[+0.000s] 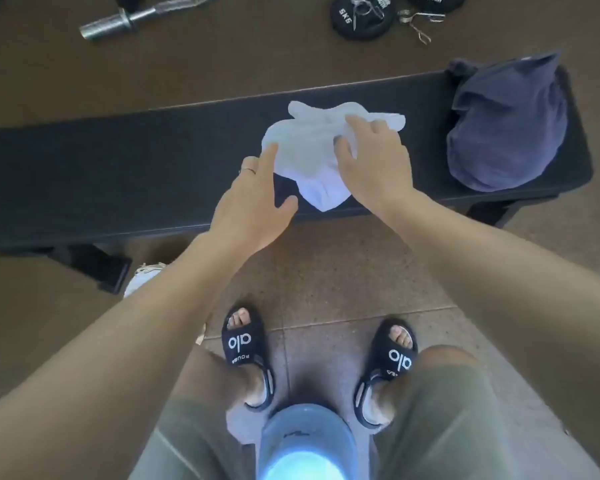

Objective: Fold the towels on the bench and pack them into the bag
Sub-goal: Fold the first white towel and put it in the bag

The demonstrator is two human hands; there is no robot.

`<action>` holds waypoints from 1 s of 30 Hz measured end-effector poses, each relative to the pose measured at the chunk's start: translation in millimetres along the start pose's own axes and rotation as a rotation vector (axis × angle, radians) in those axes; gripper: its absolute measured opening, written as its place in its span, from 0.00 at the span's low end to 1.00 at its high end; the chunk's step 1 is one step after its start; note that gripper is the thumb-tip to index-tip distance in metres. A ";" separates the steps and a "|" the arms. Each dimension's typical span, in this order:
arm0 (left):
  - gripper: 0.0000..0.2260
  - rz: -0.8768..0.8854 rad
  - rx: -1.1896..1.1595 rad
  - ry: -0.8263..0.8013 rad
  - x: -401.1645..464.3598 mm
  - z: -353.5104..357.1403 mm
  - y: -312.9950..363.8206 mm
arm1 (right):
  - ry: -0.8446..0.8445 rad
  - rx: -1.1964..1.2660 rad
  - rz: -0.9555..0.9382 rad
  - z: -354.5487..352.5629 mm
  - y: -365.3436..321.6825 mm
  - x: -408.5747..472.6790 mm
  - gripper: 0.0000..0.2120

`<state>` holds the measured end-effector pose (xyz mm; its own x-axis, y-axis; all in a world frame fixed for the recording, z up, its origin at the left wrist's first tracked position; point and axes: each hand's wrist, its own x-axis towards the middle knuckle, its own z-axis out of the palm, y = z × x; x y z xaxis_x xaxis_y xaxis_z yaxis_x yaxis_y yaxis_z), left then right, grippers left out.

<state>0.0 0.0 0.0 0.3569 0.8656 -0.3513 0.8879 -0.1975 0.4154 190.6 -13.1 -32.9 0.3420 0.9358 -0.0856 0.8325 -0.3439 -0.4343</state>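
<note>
White towel [309,157]: soft terry cloth, matt, crumpled. Navy towel [506,126]: thicker nappy cloth, matt. Desk [118,157]: black padded top, smooth, faint sheen like vinyl. Floor [326,265]: brown speckled, rough matt, looks like rubber tile. Barbell [132,19]: bare metal, shiny, partly knurled. Weight plate [347,20]: black matt, rubbery coat.

A long black bench [118,161] runs across the scene from left to right, standing on a brown floor [326,271]. A crumpled white towel [309,157] lies on the bench right of its middle, its near corner hanging just over the near edge. A dark blue towel [506,133] lies bunched at the bench's right end. On the far floor lie a metal barbell [136,17], black weight plates [357,15] and spring clips [418,24].
</note>
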 end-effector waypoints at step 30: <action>0.29 0.008 -0.735 0.359 86.0 67.4 -48.6 | 0.728 0.083 -0.326 109.0 21.1 41.8 0.12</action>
<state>7.1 53.0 -106.9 0.1366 0.9848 -0.1076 0.4239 0.0401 0.9048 174.9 27.1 -143.4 0.3093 0.6929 0.6513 0.9143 -0.0283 -0.4041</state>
